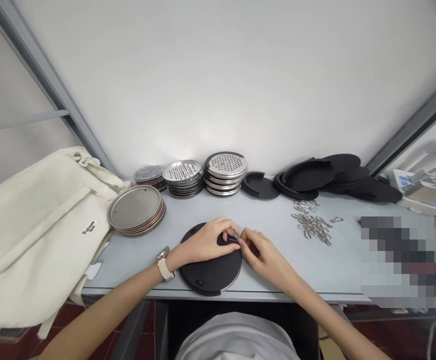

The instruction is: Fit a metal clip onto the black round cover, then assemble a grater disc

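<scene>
A round black disc (210,272) with a raised rim lies near the table's front edge. My left hand (205,243) reaches over it from the left, with thumb and fingers closed on a small metal clip (234,237) above the disc's right side. From the right, my right hand (261,251) pinches the same clip, its fingertips meeting those of the left. The fingers cover much of the clip. Loose metal snap clips (311,223) lie in a pile to the right, with one snap clip (337,219) apart from them.
Along the wall stand stacks of plain metal discs (133,207), grater discs (182,171) and perforated grater discs (227,164). Black round holders (308,176) are heaped at the back right. A cream bag (41,230) leans over the table's left end. White equipment (422,187) sits far right.
</scene>
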The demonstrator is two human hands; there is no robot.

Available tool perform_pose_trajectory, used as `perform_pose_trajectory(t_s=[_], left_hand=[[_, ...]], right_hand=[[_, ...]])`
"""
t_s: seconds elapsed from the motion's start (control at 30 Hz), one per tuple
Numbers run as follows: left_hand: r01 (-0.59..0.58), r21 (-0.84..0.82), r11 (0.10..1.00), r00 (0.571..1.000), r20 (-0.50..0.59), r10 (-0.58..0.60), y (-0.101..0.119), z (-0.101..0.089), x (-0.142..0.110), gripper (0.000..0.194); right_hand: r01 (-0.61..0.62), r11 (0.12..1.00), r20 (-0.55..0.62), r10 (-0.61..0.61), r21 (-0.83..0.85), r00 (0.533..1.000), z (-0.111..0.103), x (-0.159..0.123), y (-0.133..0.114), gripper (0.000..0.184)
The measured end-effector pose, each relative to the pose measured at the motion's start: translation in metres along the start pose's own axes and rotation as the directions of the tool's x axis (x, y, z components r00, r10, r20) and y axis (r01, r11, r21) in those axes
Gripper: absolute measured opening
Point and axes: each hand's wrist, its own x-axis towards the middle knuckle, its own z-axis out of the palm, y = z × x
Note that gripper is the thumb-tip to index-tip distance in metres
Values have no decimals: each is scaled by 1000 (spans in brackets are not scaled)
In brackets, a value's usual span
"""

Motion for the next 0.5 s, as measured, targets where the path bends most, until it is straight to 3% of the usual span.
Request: perform_pose_trajectory(t_s=[0.5], left_hand=[[44,-32,999,999,-14,-44,0,-1,2,20]], right_hand=[[34,995,-24,-32,94,999,-1,1,3,15]])
